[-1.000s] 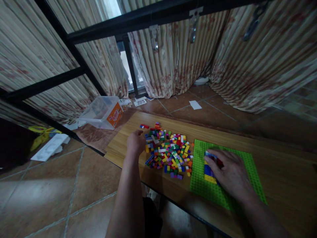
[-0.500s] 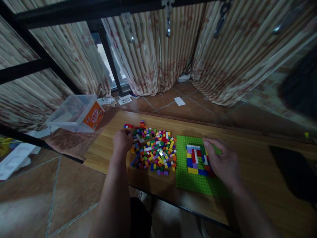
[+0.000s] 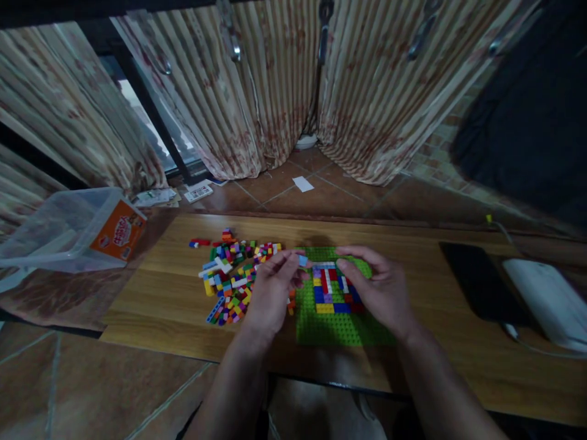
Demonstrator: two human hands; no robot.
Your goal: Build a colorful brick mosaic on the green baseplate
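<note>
Many loose bricks [image 3: 241, 299] lie left of one assembled block [image 3: 326, 299].
The left hand [image 3: 271, 296] pinches a light-blue brick [image 3: 302, 260], apparently not yet attached; the block sits on a green baseplate [image 3: 321, 331], the right hand [image 3: 383, 293] curved over its right side, grip unclear.

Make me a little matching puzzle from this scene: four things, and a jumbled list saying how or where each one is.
1. Left hand
2. Baseplate
3. Box
4. Loose bricks

A. Flat and green
B. Scattered on the table
C. Holding a light-blue brick
D. See-through, with an orange label

Pairs: 1-C, 2-A, 3-D, 4-B
</note>
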